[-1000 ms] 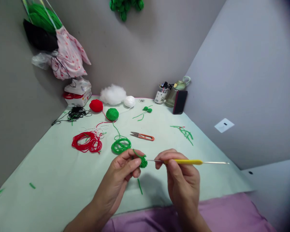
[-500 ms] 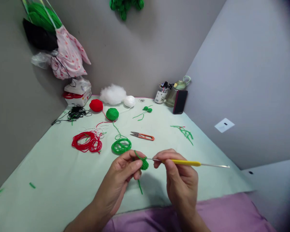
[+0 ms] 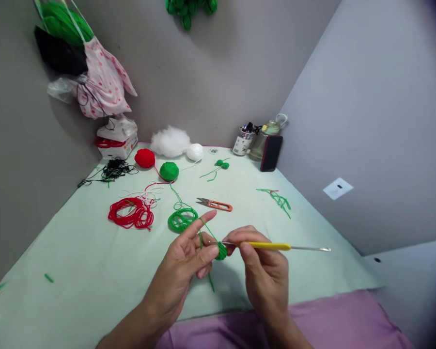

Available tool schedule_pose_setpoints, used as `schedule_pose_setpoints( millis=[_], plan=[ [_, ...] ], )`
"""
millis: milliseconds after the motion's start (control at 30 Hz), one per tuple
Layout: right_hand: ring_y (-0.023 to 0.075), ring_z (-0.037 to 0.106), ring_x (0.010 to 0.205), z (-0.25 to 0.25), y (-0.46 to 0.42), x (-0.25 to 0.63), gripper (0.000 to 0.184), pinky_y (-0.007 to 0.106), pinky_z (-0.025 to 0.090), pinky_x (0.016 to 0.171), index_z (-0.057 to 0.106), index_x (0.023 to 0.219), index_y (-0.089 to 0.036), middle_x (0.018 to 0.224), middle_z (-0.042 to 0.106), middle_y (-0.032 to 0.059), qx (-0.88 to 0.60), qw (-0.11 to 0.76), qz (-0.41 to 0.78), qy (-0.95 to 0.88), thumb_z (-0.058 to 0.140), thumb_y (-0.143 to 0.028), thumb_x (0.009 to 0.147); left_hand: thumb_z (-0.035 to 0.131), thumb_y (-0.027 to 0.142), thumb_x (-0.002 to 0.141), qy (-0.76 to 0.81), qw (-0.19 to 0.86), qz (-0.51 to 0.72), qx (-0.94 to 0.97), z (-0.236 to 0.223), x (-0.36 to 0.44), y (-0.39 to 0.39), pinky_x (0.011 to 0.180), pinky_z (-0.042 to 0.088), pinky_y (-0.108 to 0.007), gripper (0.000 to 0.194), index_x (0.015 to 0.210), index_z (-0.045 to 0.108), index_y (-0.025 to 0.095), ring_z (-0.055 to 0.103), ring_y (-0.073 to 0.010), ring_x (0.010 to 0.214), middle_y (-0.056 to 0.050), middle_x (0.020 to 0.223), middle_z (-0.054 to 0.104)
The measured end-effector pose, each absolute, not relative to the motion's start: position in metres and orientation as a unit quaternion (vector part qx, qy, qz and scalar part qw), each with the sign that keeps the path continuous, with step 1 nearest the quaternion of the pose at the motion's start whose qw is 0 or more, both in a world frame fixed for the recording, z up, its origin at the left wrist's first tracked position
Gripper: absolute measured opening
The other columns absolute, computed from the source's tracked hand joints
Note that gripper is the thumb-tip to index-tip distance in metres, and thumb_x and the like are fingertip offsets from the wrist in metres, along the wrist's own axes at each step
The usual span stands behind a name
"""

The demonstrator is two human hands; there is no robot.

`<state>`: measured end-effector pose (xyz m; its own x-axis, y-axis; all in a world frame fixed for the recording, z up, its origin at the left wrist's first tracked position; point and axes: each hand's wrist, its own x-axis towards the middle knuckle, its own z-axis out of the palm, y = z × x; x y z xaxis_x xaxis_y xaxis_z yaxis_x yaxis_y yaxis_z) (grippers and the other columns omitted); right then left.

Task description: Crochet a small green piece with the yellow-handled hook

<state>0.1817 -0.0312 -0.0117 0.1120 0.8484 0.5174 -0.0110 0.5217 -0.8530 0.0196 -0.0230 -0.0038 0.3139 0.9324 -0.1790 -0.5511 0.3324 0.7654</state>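
Between thumb and fingers, my left hand (image 3: 185, 257) pinches a small green crochet piece (image 3: 221, 251). Its index finger is raised, with green working yarn (image 3: 209, 229) running over it down to the piece. My right hand (image 3: 263, 271) grips a crochet hook (image 3: 269, 245) by its yellow handle. The hook's thin metal shaft reaches left to the top of the piece, its tip partly hidden by the left fingers. A second metal end sticks out to the right. A green yarn tail (image 3: 211, 282) hangs below. Just beyond the left hand lies a loose green yarn coil (image 3: 181, 220).
Orange thread snips (image 3: 220, 206) lie beyond my hands. Farther back are a green yarn ball (image 3: 169, 171), a red yarn ball (image 3: 144, 158), a white yarn ball (image 3: 194, 152) and white stuffing (image 3: 170, 141). A red yarn coil (image 3: 125, 213) lies left; a phone (image 3: 271, 153) leans on a bottle.
My left index finger has lifted, stretching the green yarn upward. My right hand has moved left with the hook, whose shaft now reaches past the top of the crochet piece.
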Motion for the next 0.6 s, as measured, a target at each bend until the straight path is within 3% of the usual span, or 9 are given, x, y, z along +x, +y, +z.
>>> schedule_pose_setpoints(
  millis=[133, 267, 433, 600],
  plan=[
    [0.0182, 0.073, 0.082, -0.0110, -0.0301, 0.1810, 0.013, 0.030, 0.061, 0.071, 0.084, 0.102, -0.025, 0.089, 0.079, 0.0049, -0.351, 0.646, 0.316, -0.600, 0.071, -0.024, 0.103, 0.093, 0.026, 0.084, 0.322, 0.752, 0.489, 0.304, -0.0037, 0.0203, -0.0215, 0.057, 0.033, -0.020, 0.056, 0.138, 0.077, 0.032, 0.044, -0.0026, 0.055, 0.005, 0.080, 0.059],
    [0.0183, 0.076, 0.086, -0.0100, -0.0298, 0.1783, 0.017, 0.029, 0.062, 0.071, 0.085, 0.104, -0.029, 0.091, 0.082, 0.0036, -0.350, 0.671, 0.271, -0.595, 0.072, -0.018, 0.102, 0.094, 0.030, 0.083, 0.311, 0.757, 0.482, 0.312, -0.0038, 0.0226, -0.0225, 0.053, 0.030, -0.021, 0.043, 0.124, 0.083, 0.026, 0.043, -0.0022, 0.051, 0.005, 0.079, 0.059],
    [0.0172, 0.074, 0.078, -0.0098, -0.0292, 0.1783, 0.017, 0.028, 0.060, 0.067, 0.084, 0.101, -0.028, 0.088, 0.081, 0.0030, -0.378, 0.672, 0.253, -0.585, 0.071, -0.016, 0.101, 0.093, 0.033, 0.083, 0.311, 0.758, 0.475, 0.320, -0.0001, 0.0238, -0.0234, 0.053, 0.027, -0.022, 0.025, 0.103, 0.085, 0.019, 0.037, -0.0010, 0.049, 0.005, 0.076, 0.056],
    [0.0152, 0.070, 0.071, -0.0117, -0.0284, 0.1817, 0.015, 0.028, 0.059, 0.064, 0.083, 0.100, -0.026, 0.088, 0.078, 0.0028, -0.396, 0.670, 0.270, -0.567, 0.071, -0.019, 0.102, 0.093, 0.031, 0.083, 0.321, 0.769, 0.483, 0.270, -0.0009, 0.0222, -0.0223, 0.054, 0.028, -0.021, 0.021, 0.094, 0.081, 0.017, 0.033, -0.0021, 0.049, 0.007, 0.067, 0.049]
  ],
)
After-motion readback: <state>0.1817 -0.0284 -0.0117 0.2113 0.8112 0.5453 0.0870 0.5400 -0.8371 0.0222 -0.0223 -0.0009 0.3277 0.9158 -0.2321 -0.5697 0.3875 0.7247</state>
